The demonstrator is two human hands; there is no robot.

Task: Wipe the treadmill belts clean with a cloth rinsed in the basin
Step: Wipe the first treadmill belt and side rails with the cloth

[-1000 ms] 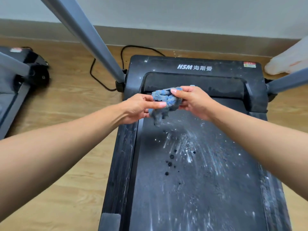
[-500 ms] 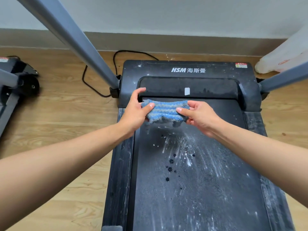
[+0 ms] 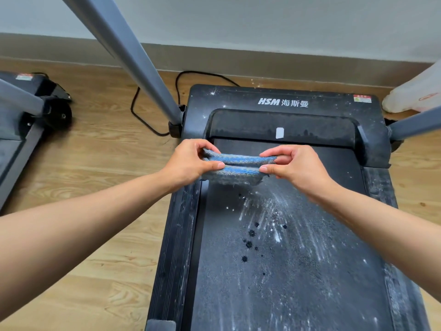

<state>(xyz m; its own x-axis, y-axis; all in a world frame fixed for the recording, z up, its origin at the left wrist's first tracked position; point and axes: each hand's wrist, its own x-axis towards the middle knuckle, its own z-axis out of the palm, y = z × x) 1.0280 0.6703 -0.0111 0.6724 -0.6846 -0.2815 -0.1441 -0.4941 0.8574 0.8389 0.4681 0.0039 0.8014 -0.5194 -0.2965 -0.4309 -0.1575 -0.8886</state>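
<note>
A blue-grey cloth point(image 3: 238, 166) hangs stretched and folded between both hands, just above the front of the black treadmill belt point(image 3: 286, 271). My left hand point(image 3: 191, 161) pinches its left end and my right hand point(image 3: 288, 166) pinches its right end. White dusty streaks and dark wet drops mark the belt below the cloth. The basin is out of view.
Grey upright bars point(image 3: 133, 56) rise on the left and right point(image 3: 415, 125) of the treadmill's motor cover point(image 3: 284, 102). A black power cable point(image 3: 140, 115) lies on the wooden floor. A second treadmill point(image 3: 23, 111) stands at far left, a white bag point(image 3: 420, 94) at far right.
The cloth went from a bunched wad to being spread out, then folded into a long strip pulled between both hands. The view shifted slightly toward the motor cover.
</note>
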